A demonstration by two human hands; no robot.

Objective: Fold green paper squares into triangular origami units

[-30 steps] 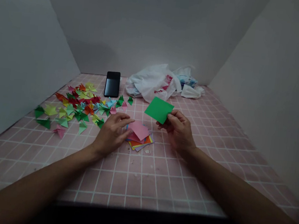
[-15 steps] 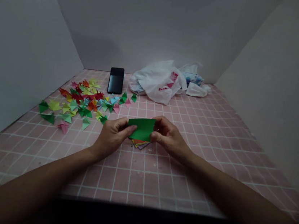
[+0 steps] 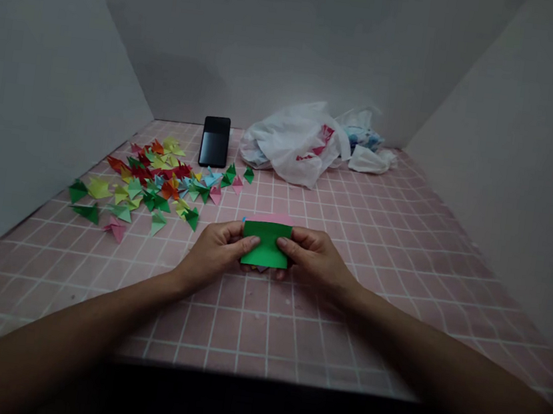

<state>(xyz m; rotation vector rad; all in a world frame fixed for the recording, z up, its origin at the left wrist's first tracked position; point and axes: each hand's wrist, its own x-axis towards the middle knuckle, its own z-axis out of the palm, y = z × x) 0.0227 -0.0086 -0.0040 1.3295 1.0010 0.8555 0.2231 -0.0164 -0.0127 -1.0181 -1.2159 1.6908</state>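
A green sheet of paper [image 3: 266, 249] is held up between my two hands, its face toward me. My left hand [image 3: 221, 246] pinches its left side, the thumb lying on the front. At the right side my right hand [image 3: 315, 255] grips it the same way, thumb on the front and fingers behind. Beneath and behind it, a pile of coloured paper [image 3: 269, 217] shows only as a pink edge at the top and small corners below; the green sheet hides the rest.
Several folded paper pieces [image 3: 171, 187] in many colours lie scattered on the left of the pink checked tablecloth [image 3: 375, 259]. A black phone [image 3: 214, 142] lies at the back. Right of it sit a white plastic bag [image 3: 289, 141] and a smaller bag [image 3: 363, 137]. Pale walls enclose three sides.
The green sheet has come level and shifted slightly right and down. My right thumb has moved onto its front face, and my right fingers have closed in behind it.
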